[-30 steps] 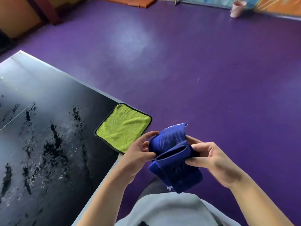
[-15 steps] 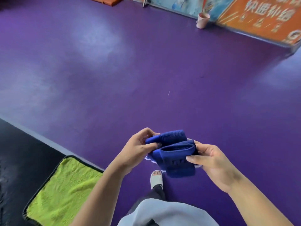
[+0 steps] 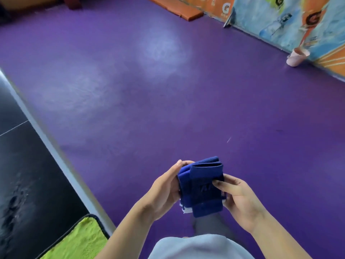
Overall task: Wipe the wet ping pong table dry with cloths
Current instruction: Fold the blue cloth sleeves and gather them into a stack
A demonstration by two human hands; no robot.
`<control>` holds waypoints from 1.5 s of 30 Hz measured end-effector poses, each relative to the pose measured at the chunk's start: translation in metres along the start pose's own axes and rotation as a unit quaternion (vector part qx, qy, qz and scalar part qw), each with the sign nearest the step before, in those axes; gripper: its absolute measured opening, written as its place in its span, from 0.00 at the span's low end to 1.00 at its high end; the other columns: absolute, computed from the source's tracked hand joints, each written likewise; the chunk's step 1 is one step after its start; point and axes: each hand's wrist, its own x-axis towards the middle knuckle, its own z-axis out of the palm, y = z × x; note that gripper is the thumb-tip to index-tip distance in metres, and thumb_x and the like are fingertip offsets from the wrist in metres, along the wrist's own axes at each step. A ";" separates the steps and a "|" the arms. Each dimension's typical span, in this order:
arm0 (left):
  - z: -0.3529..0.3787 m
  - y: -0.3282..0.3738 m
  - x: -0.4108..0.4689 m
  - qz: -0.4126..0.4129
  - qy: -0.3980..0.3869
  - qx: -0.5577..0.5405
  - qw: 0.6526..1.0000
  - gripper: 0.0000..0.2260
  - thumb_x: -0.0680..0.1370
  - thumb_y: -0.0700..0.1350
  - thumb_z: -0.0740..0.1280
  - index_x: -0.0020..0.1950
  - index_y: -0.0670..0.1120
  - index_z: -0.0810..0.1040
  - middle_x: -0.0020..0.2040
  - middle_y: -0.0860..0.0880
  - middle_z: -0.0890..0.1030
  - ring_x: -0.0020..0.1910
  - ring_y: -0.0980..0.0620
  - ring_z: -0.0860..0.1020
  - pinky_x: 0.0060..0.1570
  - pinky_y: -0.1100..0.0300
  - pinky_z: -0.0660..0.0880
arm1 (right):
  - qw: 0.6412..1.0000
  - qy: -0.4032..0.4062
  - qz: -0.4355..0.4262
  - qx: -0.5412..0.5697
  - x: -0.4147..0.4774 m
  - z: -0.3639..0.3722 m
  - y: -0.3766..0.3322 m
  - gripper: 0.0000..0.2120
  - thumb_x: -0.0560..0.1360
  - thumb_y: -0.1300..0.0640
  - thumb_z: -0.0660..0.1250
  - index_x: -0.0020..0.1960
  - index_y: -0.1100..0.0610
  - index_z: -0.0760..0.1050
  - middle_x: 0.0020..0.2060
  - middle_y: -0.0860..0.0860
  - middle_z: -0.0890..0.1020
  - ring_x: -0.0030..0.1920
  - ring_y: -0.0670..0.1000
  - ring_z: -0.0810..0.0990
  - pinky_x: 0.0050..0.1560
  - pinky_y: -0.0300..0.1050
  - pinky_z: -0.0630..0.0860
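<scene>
Up in front of the person's waist, a folded dark blue fabric cloth (image 3: 203,186) is gripped from both sides over the purple floor (image 3: 168,101): the left hand (image 3: 165,191) curls round its left edge, the right hand (image 3: 239,198) pinches its right edge with thumb on top. Left of them runs the black ping pong table (image 3: 28,174), water beaded on its surface, with a lime-green, black-edged microfibre cloth (image 3: 78,242) lying flat at its near edge. A pale pink cup (image 3: 296,57) stands by the far painted wall.

Person: light grey top (image 3: 196,247), dark grey trousers (image 3: 209,225), forearms bare, both hands (image 3: 166,191) without gloves.
</scene>
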 end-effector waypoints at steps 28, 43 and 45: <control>-0.335 0.235 -0.005 0.266 0.519 -0.164 0.795 0.25 0.74 0.36 0.71 0.70 0.48 0.72 0.62 0.38 0.81 0.60 0.42 0.81 0.57 0.47 0.79 | 0.845 -0.392 0.133 -0.339 0.425 0.478 -0.108 0.13 0.74 0.70 0.69 0.56 0.61 0.81 0.51 0.63 0.85 0.45 0.60 0.83 0.47 0.53 0.77; -0.497 0.218 -0.154 0.355 0.691 -0.451 0.440 0.17 0.76 0.31 0.67 0.59 0.49 0.77 0.54 0.42 0.85 0.45 0.45 0.84 0.42 0.50 0.81 | 0.708 -0.447 0.089 -0.540 0.437 0.734 0.038 0.07 0.78 0.62 0.69 0.54 0.55 0.82 0.50 0.57 0.83 0.52 0.55 0.82 0.56 0.52 0.77; -0.500 0.203 -0.168 0.361 0.703 -0.491 0.367 0.16 0.76 0.32 0.67 0.58 0.50 0.77 0.54 0.44 0.85 0.44 0.46 0.84 0.43 0.51 0.80 | 0.652 -0.474 0.091 -0.585 0.439 0.767 0.068 0.07 0.77 0.61 0.69 0.52 0.53 0.83 0.50 0.55 0.84 0.54 0.55 0.82 0.58 0.51 0.76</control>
